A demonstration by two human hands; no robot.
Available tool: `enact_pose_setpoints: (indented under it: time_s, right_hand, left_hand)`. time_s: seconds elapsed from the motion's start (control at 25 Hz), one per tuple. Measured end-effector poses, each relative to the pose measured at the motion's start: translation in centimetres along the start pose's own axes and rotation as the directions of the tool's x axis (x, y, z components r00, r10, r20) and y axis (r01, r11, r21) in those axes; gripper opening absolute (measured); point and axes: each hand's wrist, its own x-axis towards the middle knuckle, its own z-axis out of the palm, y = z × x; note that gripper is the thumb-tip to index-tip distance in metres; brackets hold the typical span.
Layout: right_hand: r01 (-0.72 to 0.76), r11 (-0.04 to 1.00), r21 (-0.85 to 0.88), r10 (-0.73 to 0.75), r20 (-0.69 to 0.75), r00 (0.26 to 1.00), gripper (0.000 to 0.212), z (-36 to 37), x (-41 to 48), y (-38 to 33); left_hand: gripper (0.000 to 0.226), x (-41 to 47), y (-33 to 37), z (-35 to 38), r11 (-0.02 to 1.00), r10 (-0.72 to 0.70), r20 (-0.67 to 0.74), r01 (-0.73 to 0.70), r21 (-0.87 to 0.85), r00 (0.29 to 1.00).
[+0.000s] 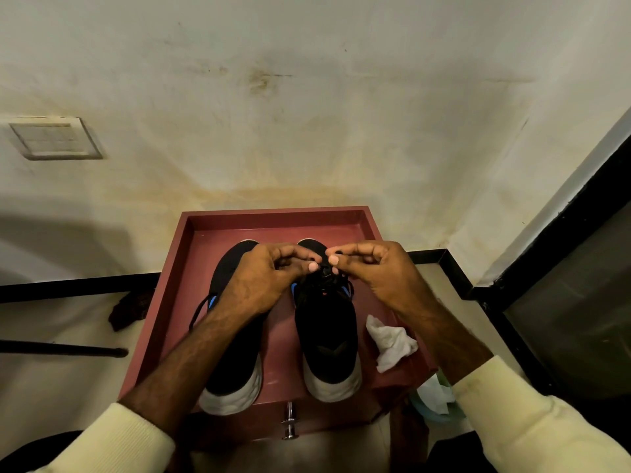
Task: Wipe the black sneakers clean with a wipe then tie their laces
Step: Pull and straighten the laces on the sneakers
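Two black sneakers stand side by side, heels toward the person, on a dark red surface with a raised rim. The left sneaker and the right sneaker both have black uppers, thick white soles that bulge at the heel, and small blue accents near the lacing. A loose black lace loops out from the left sneaker's side, untied. Over the right sneaker's lacing the two hands meet: the left hand and the right hand each have a narrow grip, thumb and fingertips pinched on the right sneaker's laces, which bunch in a dark tangle just below the fingers. A crumpled white wipe lies on the red surface just beside the right sneaker, near the right forearm. Pale cream sleeves cover both arms to the wrist.
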Motion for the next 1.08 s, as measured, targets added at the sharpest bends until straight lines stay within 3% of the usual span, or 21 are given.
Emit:
enact_pose_setpoints:
  time_s: [0.12,0.28,0.44,0.6,0.84,1.08]
  right_hand:
    - [-0.055,0.997,0.058,0.054,0.01,0.998,0.028,1.1,-0.2,0.6]
    - [-0.022,0.999,0.045,0.021,0.041,0.999,0.017,1.2,0.1,0.9]
    - [0.02,1.0,0.024,-0.022,0.092,0.996,0.023,1.0,0.1,0.7]
    - [0.031,0.999,0.008,-0.031,0.026,0.999,0.019,1.1,0.0,0.7]
    - [0.034,0.999,0.042,-0.036,0.031,0.999,0.015,1.7,0.1,0.5]
    - [0.03,0.993,-0.11,-0.02,0.088,0.996,0.038,1.9,-0.2,0.7]
  left_hand:
    - [0.022,-0.1,-0.2,0.7,0.995,-0.052,0.052,0.056,-0.082,0.997]
    - [0.016,0.1,-0.5,0.9,0.968,-0.111,0.026,0.114,-0.223,0.993]
    - [0.014,0.0,-0.3,0.8,0.956,-0.115,-0.003,0.11,-0.271,0.993]
    - [0.014,-0.1,0.3,0.6,0.941,-0.065,0.002,0.062,-0.334,0.998]
    - [0.015,0.0,0.9,0.7,0.944,-0.034,0.007,0.034,-0.329,0.999]
    - [0.02,0.1,0.5,0.6,0.955,-0.102,0.003,0.098,-0.28,0.995]
